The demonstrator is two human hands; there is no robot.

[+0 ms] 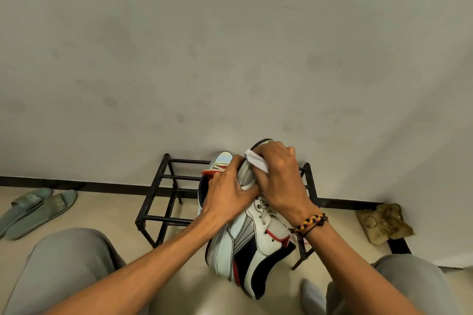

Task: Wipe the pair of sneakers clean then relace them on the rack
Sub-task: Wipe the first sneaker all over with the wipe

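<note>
A white, grey, navy and red sneaker [252, 245] is tilted over the black metal rack [163, 192], heel toward me. My left hand [226, 192] grips it around the forefoot. My right hand [277, 176] holds a white wipe [256, 161] pressed against the toe. The second sneaker [217, 163] lies on the rack behind my left hand, mostly hidden, showing a light blue toe and red collar.
A pair of green slides [35, 208] lies on the floor at the left by the wall. A crumpled brown paper bag [384, 222] sits in the corner at right. My knees in grey trousers [66, 268] frame the bottom of the view.
</note>
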